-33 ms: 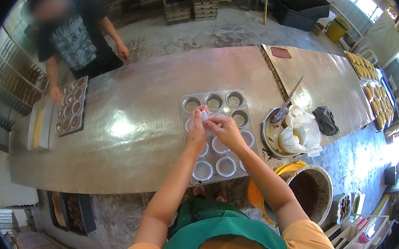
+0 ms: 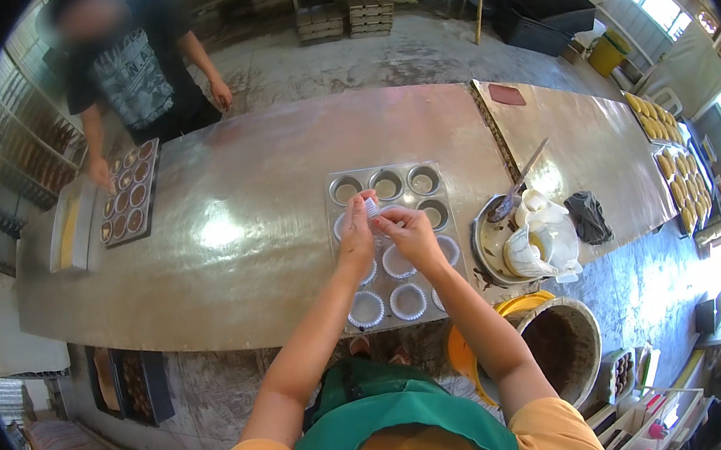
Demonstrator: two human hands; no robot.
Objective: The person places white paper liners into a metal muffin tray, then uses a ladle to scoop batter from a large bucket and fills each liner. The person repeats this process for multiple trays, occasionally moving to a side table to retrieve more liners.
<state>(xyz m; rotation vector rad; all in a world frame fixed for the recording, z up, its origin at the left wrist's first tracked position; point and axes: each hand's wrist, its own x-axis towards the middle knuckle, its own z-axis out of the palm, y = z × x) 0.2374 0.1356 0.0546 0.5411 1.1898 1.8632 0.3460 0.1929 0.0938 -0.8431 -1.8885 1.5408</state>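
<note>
My left hand (image 2: pixel 356 238) is closed around a small stack of white pleated paper baking cups (image 2: pixel 372 208), held upright over the muffin tin. Against the stack, my right hand (image 2: pixel 409 237) has its fingers pinched at the near side of the paper. Beneath both hands lies the metal muffin tin (image 2: pixel 408 198). Its far wells and one at the right show bare metal. White paper liners (image 2: pixel 408 301) sit in the nearer wells; my hands and forearms hide part of the middle rows.
Right of the tin stands a round pan (image 2: pixel 490 250) with a long-handled tool, a white jug (image 2: pixel 544 235) and a dark cloth (image 2: pixel 589 218). Below the table edge is a large bucket (image 2: pixel 591 336). At the far left, a co-worker (image 2: pixel 140 81) touches a filled muffin tin (image 2: pixel 158 150).
</note>
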